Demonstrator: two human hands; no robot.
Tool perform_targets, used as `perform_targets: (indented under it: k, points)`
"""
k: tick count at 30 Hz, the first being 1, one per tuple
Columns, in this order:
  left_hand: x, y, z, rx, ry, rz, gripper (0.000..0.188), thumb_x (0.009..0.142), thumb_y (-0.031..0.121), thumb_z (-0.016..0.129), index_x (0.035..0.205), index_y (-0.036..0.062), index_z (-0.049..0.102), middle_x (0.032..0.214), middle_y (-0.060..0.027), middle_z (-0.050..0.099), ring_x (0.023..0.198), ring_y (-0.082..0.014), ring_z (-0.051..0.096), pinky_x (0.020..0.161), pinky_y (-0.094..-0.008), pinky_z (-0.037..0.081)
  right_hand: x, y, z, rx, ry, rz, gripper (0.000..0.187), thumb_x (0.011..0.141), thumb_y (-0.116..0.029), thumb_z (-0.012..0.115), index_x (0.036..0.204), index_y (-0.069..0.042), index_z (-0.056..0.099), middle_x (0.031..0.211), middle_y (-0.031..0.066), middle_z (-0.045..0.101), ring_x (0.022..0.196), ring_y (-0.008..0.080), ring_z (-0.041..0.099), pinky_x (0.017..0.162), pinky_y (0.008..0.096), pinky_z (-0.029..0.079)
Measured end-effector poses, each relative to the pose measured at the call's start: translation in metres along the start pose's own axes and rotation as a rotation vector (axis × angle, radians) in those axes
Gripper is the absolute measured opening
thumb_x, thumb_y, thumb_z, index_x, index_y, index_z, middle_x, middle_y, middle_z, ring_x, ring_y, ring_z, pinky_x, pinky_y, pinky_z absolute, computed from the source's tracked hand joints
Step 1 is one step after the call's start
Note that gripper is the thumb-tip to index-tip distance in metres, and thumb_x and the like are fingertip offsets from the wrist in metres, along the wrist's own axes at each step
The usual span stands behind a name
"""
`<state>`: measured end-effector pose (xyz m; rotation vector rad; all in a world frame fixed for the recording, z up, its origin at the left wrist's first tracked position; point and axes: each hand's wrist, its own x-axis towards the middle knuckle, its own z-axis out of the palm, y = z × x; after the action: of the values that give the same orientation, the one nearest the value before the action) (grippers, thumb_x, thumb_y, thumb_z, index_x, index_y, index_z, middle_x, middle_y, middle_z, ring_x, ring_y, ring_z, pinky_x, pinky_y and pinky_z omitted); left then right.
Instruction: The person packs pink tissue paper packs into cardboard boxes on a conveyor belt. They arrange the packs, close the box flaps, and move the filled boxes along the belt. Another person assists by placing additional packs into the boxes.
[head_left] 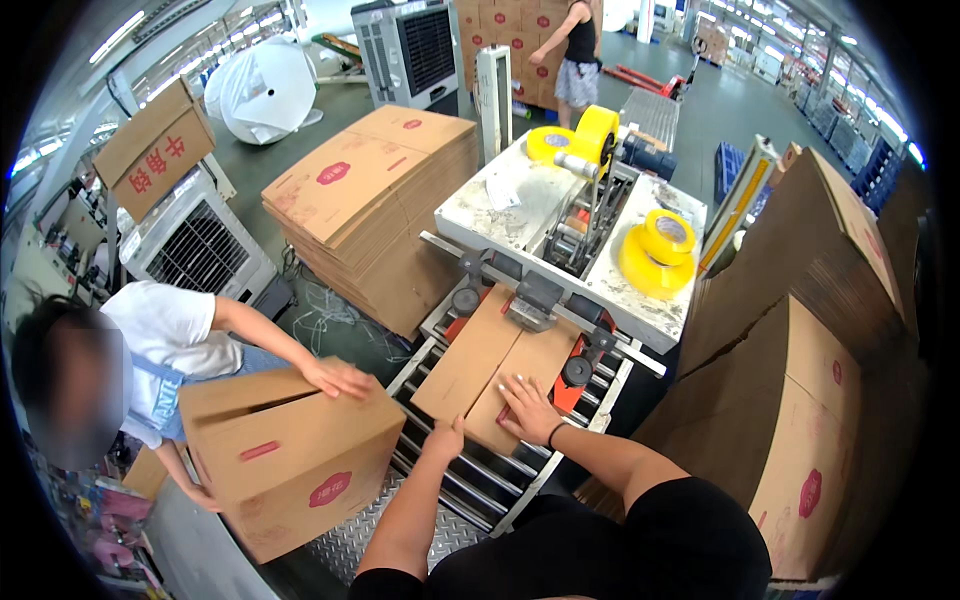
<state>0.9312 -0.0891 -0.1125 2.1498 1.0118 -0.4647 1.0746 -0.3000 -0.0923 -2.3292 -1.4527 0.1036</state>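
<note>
A cardboard carton lies on the roller conveyor, its far end under the front of the carton-sealing machine. Its two top flaps are folded down and meet along a middle seam. My left hand is closed at the carton's near edge; some of its fingers are hidden. Flat on the right flap rests my right hand, fingers spread. To the left, a co-worker's hand presses on top of another carton, whose top flaps stand slightly apart. The co-worker's other hand is at its lower left side.
Yellow tape rolls sit on the machine. Flattened cartons are stacked beyond the conveyor's left side, with more cardboard at the right. A tread plate lies below left. Another person stands far back.
</note>
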Motion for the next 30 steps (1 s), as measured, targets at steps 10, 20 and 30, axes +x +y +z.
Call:
perform_targets:
  k: [10,20,30]
  points:
    - [-0.166,-0.242,0.162,-0.063,-0.181,0.333,0.057,0.097,0.055,0.052,0.128,0.0091,0.063,0.112,-0.0247,0.069,0.110,-0.0431,0.064,0.093,-0.0473,0.051,-0.283,-0.063,-0.193,-0.141,-0.406,0.456,0.052,0.088,-0.041,0.063,0.125,-0.004,0.063,0.110,0.0197,0.071,0.104,0.0367,0.067,0.094,0.0494,0.050]
    - [-0.403,-0.503,0.153,0.307,-0.181,-0.285,0.038,0.097,0.035,0.051,0.118,0.0086,0.069,0.111,-0.0210,0.070,0.105,-0.0395,0.067,0.091,-0.0481,0.052,-0.510,-0.092,-0.250,-0.361,-0.020,0.698,0.058,0.084,-0.046,0.071,0.129,-0.011,0.064,0.137,0.0107,0.057,0.144,0.0290,0.037,0.122,0.0568,0.020]
    - [-0.321,-0.374,0.243,0.511,0.045,0.493,0.025,0.089,0.021,0.053,0.098,0.0056,0.070,0.103,-0.0230,0.068,0.101,-0.0430,0.064,0.088,-0.0521,0.051,-0.569,-0.117,-0.266,-0.563,0.119,0.365,0.053,0.084,-0.036,0.069,0.131,-0.014,0.060,0.139,0.0046,0.055,0.138,0.0321,0.044,0.122,0.0568,0.018]
